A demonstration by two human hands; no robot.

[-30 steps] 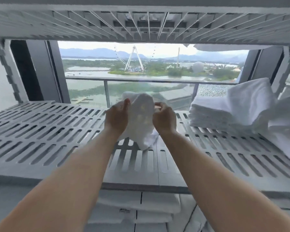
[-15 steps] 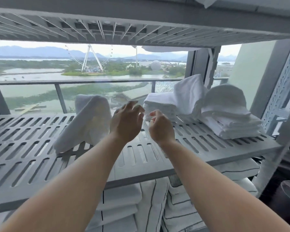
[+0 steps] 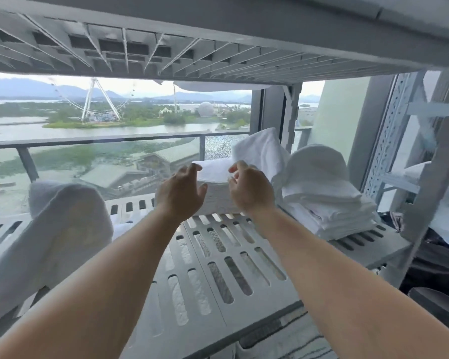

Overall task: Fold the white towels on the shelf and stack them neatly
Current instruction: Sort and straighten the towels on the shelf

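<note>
Head view is showing both hands, left hand (image 3: 181, 188) and right hand (image 3: 250, 188), reaching empty with fingers spread toward the folded stack (image 3: 214, 174) on the shelf (image 3: 233, 268), while a loose towel (image 3: 55, 229) is lying unfolded at left

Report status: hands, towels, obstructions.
Left hand open, empty. Right hand open, empty, at the towel stack. Loose towel on slotted shelf. Nothing blocking.

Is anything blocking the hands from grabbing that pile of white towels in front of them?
Nothing visible blocks them. The left hand and right hand are open and empty, right in front of the folded towel stack. The slotted shelf under the arms is bare there; the loose towel lies off to the left.
</note>
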